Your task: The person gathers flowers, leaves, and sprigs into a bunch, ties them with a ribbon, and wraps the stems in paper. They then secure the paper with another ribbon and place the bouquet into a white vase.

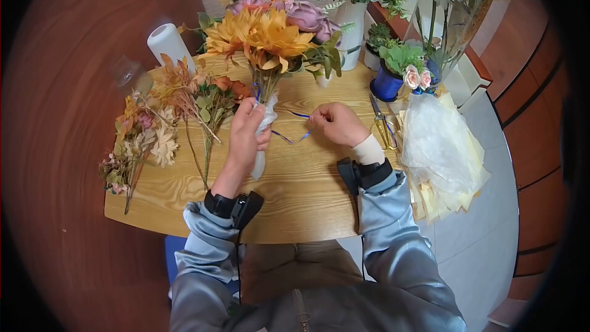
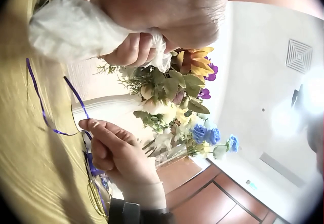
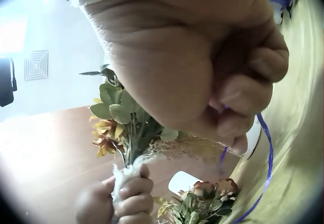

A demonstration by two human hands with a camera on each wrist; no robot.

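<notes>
In the head view the left hand (image 1: 247, 134) grips the stems of a bouquet with orange flowers (image 1: 270, 35) and mauve ones, wrapped in white material (image 1: 260, 163). The right hand (image 1: 339, 124) pinches a thin blue ribbon (image 1: 291, 141), which loops over the table between the hands; a piece of it also shows at the stems by the left fingers. From the left wrist the wrapped stem end (image 2: 71, 29) hangs near the lens, and the right hand (image 2: 119, 155) holds the ribbon (image 2: 76, 91). The right wrist view shows the ribbon (image 3: 270, 158) trailing from curled fingers.
Loose flower stems (image 1: 206, 147) lie on the table's left side beside a white roll (image 1: 169, 45). Gold-handled scissors (image 1: 382, 124), a blue ribbon spool (image 1: 386, 84) and white wrapping sheets (image 1: 439, 147) are at the right. A white vase (image 1: 352, 35) stands at the back.
</notes>
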